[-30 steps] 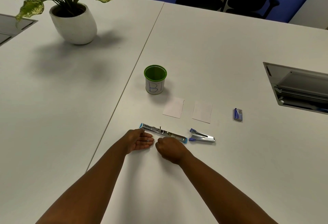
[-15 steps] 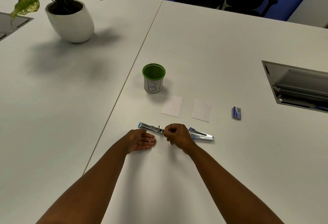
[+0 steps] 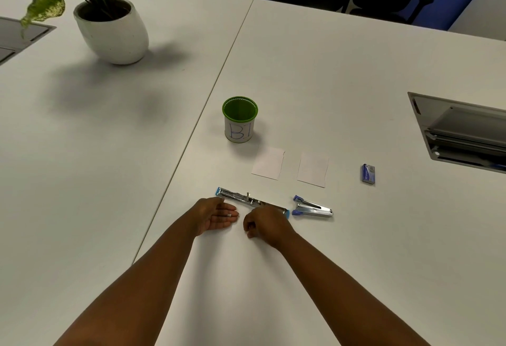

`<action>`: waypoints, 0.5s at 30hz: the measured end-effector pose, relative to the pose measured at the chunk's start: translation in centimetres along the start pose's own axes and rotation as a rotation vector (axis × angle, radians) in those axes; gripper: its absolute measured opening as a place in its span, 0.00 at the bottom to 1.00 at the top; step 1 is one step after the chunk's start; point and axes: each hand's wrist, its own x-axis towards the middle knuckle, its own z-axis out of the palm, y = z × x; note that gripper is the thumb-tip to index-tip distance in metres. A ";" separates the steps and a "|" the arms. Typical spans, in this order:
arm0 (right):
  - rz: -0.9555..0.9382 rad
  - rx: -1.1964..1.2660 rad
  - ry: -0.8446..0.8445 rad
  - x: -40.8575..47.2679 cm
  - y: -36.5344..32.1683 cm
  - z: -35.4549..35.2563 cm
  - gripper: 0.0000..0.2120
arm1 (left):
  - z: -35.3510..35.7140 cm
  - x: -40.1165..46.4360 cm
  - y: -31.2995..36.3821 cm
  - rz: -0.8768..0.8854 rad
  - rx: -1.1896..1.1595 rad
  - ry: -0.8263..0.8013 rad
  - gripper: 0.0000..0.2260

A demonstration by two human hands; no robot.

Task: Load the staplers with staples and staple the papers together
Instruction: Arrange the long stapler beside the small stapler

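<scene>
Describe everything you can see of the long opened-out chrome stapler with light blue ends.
The long opened-out chrome stapler with light blue ends lies flat on the white table, unfolded into one straight shiny metal strip running from upper left to lower right. A small part sticks up near its middle. The left hand, palm up with a small staple strip on its fingers, lies against its left end; the curled right hand covers part of its right end. Whether staples are loaded cannot be seen.

Bright, even overhead light; soft shadow beside the plant pot (image 3: pixel 115 33) on the white table (image 3: pixel 342 77); sharp centre; wide-angle bending at edges.
</scene>
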 end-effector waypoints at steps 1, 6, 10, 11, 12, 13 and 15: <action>-0.015 -0.016 -0.004 0.0 -0.1 -0.1 0.08 | 0.0 0.0 0.0 0.000 -0.001 0.002 0.17; -0.068 -0.086 -0.023 0.3 -0.5 -0.4 0.08 | 0.3 -0.1 0.1 0.007 0.008 0.007 0.17; -0.117 -0.129 -0.037 0.3 -0.6 -0.4 0.07 | 0.3 -0.1 0.1 0.012 0.015 0.011 0.17; -0.129 -0.140 -0.038 0.3 -0.6 -0.4 0.07 | 0.3 -0.1 0.1 0.012 0.015 0.010 0.18; -0.137 -0.144 -0.037 0.4 -0.6 -0.5 0.07 | 0.3 -0.1 0.1 0.012 0.015 0.009 0.18; -0.141 -0.144 -0.035 0.4 -0.6 -0.5 0.07 | 0.2 -0.1 0.1 0.012 0.015 0.008 0.18; -0.146 -0.139 -0.036 0.5 -0.5 -0.4 0.07 | 0.2 0.0 0.0 0.011 0.015 0.006 0.18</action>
